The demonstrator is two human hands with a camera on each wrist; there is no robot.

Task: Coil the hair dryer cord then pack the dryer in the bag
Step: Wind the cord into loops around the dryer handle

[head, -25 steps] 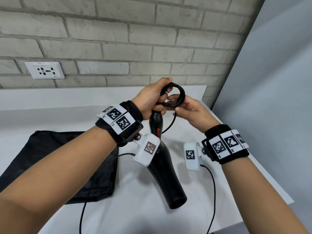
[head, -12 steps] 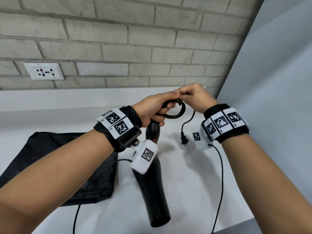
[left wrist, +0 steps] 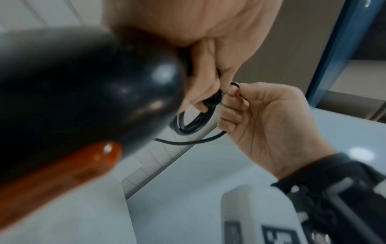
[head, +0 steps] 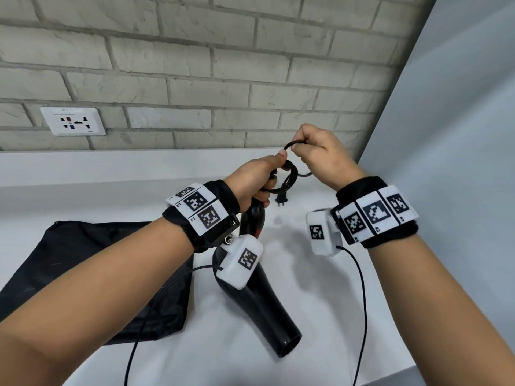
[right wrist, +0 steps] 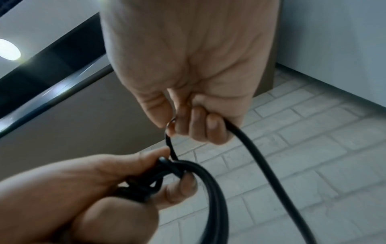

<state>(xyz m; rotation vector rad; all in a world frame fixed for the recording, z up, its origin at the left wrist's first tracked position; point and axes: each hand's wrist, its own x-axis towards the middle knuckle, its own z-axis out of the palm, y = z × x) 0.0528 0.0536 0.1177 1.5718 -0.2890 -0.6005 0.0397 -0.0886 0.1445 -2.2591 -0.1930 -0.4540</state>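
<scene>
left hand (head: pixel 255 181): grips coiled cord (head: pixel 287 181) and dryer (head: pixel 262 296) handle
right hand (head: pixel 320 156): clenched on cord loop just above left fingertips
bag (head: pixel 83 274): flat, well below left fingers

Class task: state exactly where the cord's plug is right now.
In the head view the plug dangles just below the coil held by the left hand, above the counter.

black hair dryer (head: pixel 259 299) hangs nozzle-down – cord (head: pixel 287 178) coiled above (plug dangling); black bag (head: pixel 92 274) flat on counter.
</scene>
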